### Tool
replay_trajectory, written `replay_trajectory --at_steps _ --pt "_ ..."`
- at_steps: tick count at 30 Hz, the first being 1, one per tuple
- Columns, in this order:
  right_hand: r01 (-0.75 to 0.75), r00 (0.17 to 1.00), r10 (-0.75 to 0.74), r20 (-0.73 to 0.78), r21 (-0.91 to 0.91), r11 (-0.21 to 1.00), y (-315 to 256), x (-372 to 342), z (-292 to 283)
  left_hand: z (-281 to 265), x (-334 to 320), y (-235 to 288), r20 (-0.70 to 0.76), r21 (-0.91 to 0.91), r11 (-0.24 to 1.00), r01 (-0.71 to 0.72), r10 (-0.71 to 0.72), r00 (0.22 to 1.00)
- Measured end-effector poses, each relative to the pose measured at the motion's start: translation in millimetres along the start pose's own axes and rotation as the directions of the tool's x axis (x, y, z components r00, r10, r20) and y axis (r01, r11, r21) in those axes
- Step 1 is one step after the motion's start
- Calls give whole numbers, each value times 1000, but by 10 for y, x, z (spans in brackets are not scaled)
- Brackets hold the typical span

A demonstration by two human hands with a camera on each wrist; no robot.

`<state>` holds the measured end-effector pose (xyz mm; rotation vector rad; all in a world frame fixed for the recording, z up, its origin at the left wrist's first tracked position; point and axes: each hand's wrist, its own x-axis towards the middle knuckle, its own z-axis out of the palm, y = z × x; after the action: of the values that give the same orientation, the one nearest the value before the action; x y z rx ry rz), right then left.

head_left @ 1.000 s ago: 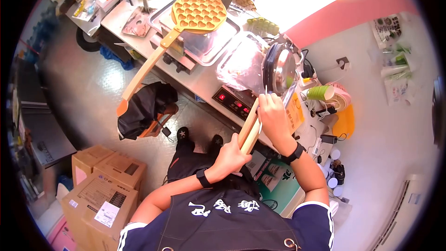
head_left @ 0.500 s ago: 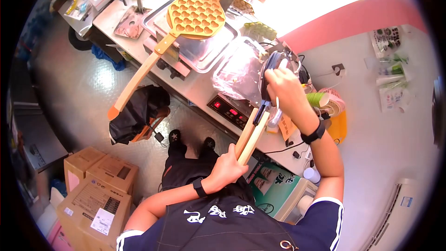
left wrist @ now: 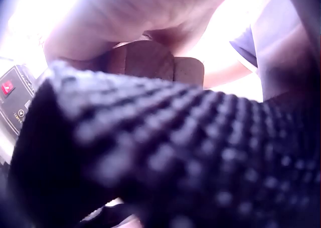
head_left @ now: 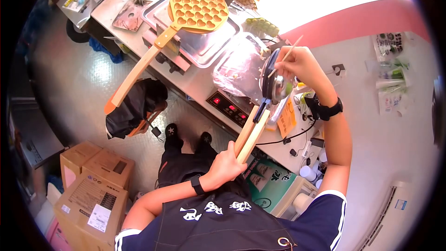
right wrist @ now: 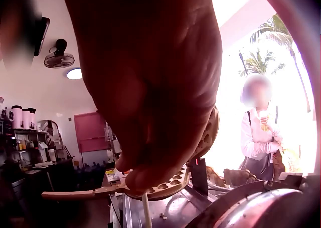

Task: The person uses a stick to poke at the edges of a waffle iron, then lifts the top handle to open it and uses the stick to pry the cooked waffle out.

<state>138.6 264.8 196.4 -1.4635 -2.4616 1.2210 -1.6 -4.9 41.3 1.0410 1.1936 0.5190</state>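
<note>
In the head view my left hand (head_left: 227, 165) grips the paired wooden handles (head_left: 253, 135) of a round, dark-plated waffle iron (head_left: 266, 83). The iron stands on edge, with a shiny metal back (head_left: 281, 89) facing right. Above its rim, my right hand (head_left: 299, 65) pinches a thin wooden stick (head_left: 292, 49) between thumb and fingers. The stick's lower tip comes down beside the plates. The right wrist view shows the stick (right wrist: 147, 208) below the fingertips. Handle ends (left wrist: 150, 60) poke out under the left palm in the left wrist view, where a dark strap (left wrist: 190, 147) covers much.
A yellow heart-patterned waffle mould (head_left: 200, 9) lies open over a metal tray (head_left: 209, 60), its long handle jutting past the counter edge. A control panel (head_left: 227, 108) faces me. Cardboard boxes (head_left: 100, 190) stand at lower left. A person (right wrist: 261, 137) stands outside the counter.
My right hand has moved up and away from the handle end to the iron's upper rim, and the stick now shows clearly. My left hand stays on the handles.
</note>
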Motion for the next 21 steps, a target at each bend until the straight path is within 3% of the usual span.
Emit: replay_trajectory --at_steps 2,3,4,6,7,8,10,11,12,14,15,16,18,21 --pt "-37 998 28 -51 -193 980 104 75 165 13 4 -18 -31 30 999 -33 34 999" --pt "-60 997 68 21 -255 965 252 83 347 23 17 -37 -31 31 999 -32 33 999" --pt "222 975 -201 95 -392 892 326 52 435 37 27 -52 -36 49 998 -27 28 999" --pt "197 955 -254 -151 -316 928 421 112 385 38 44 -65 -40 64 998 -20 23 999" --pt "-5 982 -41 -186 -239 971 137 62 296 13 49 -27 -6 42 999 15 -15 1000" --pt "-7 982 -38 -186 -236 972 238 51 389 1 39 -10 27 25 998 50 -51 998" --pt "188 981 -186 52 -488 853 412 53 587 31 33 -62 2 49 999 24 -24 1000" --pt "204 968 -249 -37 -467 860 378 47 554 48 48 -73 -26 60 998 -3 4 1000" --pt "211 890 -372 -263 -486 848 327 38 488 46 66 -83 -32 64 998 -5 8 999" --pt "104 780 -449 -436 -617 780 75 -62 271 21 51 -98 -10 -14 1000 -19 19 1000" --pt "99 733 -472 -490 -610 786 0 -193 252 -25 45 -64 35 -8 999 47 -47 998" --pt "95 724 -473 -502 -606 790 -97 -357 270 -51 55 -58 33 7 999 44 -45 998" --pt "153 657 -402 -637 -410 899 -231 -737 369 -52 65 -75 48 11 998 58 -58 997" --pt "161 652 -314 -690 -279 947 -123 -1265 519 -35 163 -317 39 -32 999 -19 20 999"
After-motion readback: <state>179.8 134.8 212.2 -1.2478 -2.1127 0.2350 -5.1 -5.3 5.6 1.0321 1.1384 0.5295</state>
